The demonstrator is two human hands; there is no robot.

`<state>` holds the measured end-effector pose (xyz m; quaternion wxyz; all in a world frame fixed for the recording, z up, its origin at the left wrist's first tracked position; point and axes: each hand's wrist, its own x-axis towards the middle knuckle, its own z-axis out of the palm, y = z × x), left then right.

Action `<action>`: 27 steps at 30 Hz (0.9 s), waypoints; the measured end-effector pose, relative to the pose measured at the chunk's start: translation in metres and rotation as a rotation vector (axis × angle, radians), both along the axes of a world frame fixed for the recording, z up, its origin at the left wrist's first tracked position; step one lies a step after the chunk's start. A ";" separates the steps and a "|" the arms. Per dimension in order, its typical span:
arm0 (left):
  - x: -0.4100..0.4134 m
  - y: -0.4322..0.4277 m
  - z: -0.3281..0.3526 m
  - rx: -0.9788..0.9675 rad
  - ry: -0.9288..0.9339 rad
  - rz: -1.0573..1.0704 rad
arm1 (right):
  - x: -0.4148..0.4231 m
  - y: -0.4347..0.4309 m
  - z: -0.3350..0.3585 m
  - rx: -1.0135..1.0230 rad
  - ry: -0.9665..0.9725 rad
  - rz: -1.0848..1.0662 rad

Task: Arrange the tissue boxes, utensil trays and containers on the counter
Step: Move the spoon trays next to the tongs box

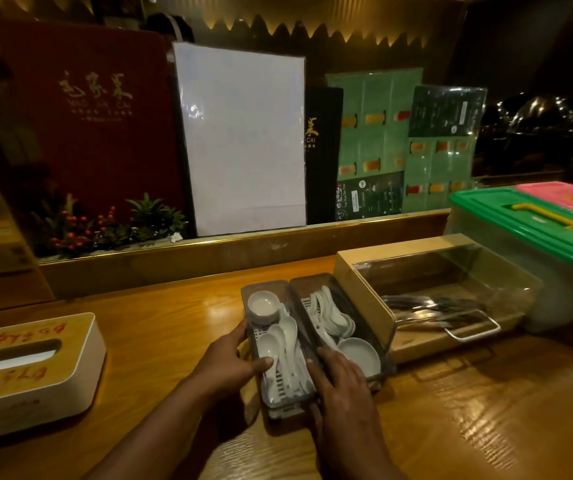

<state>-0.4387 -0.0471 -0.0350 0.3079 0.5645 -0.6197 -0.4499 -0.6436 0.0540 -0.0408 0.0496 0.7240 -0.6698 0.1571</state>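
Note:
Two narrow grey utensil trays lie side by side on the wooden counter [160,327]. The left tray [261,286] holds white spoons and a small white dish. My left hand [229,362] grips its left rim, thumb over the edge. My right hand [340,386] grips its near right corner, between the two trays. The right tray [364,320] holds white spoons and a white dish too. A white tissue box [80,362] with a wooden top and red writing sits at the left.
Right of the trays stands a wooden box with a clear lid [451,271] holding metal cutlery. A clear container with a green lid [507,216] and a pink-lidded one [562,195] stand at the far right. Menus [243,140] and a plant [105,223] line the ledge behind.

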 end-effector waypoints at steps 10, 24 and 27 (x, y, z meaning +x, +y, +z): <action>-0.004 0.007 0.002 -0.015 -0.019 0.012 | -0.009 -0.004 -0.002 0.068 -0.030 0.041; -0.005 0.018 0.019 0.012 -0.018 0.007 | -0.004 -0.001 0.004 0.120 -0.141 0.122; 0.012 0.029 0.022 -0.062 -0.090 0.088 | 0.013 0.003 0.005 0.078 -0.233 0.165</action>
